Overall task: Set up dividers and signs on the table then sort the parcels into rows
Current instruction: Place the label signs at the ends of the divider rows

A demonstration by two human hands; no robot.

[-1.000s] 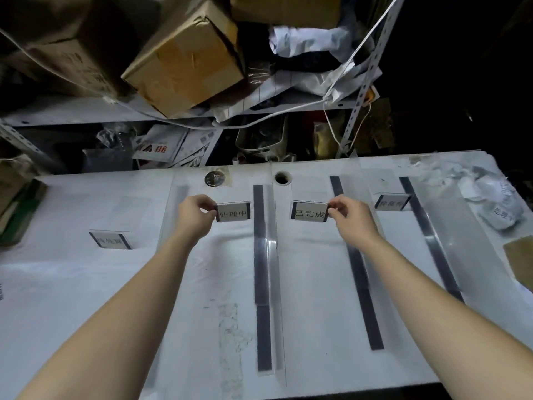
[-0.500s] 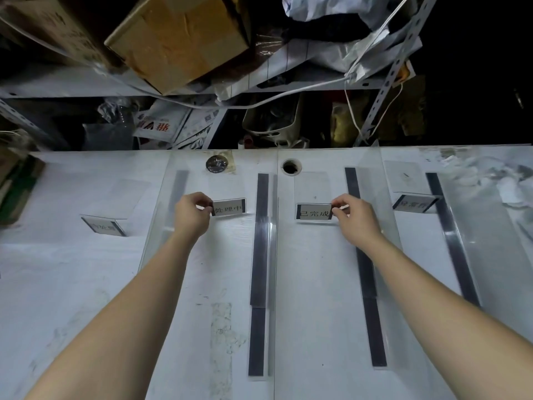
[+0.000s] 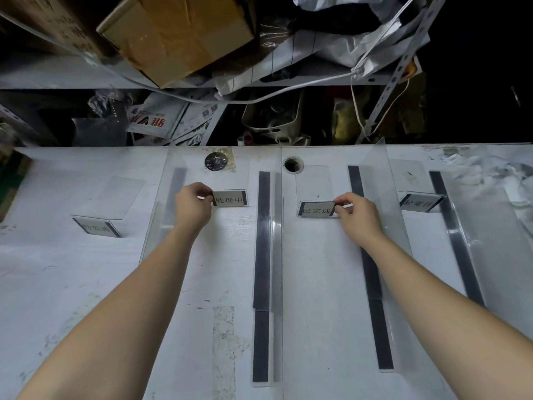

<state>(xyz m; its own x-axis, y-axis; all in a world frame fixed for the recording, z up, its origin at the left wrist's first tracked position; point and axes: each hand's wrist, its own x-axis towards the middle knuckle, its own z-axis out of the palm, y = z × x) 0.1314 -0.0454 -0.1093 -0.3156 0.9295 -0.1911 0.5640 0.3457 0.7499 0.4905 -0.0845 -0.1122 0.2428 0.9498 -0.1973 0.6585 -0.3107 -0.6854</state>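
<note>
My bare forearms reach forward, well apart and roughly parallel, wrists level. My left hand [image 3: 192, 207] is curled knuckles-up, thumb and fingertips pinching the left end of the 处理中 sign [image 3: 230, 198]. My right hand [image 3: 359, 216] mirrors it, fingers curled, pinching the right end of the 已完成 sign [image 3: 315, 209].

On the table [image 3: 72, 284], side by side from left to right and running front to back: first divider [image 3: 161, 220], second divider [image 3: 264, 255], third divider [image 3: 370, 269], fourth divider [image 3: 458, 249]. Left of the first divider, the leftmost sign [image 3: 98, 226]; between first and second, the second sign [image 3: 230, 198], pinched at its left end by the left hand [image 3: 191, 209]; between second and third, the third sign [image 3: 315, 209], pinched at its right end by the right hand [image 3: 357, 217]; between third and fourth, the rightmost sign [image 3: 419, 202]. Behind the table, a shelf [image 3: 43, 79] with a cardboard box [image 3: 184, 33] on it.
</note>
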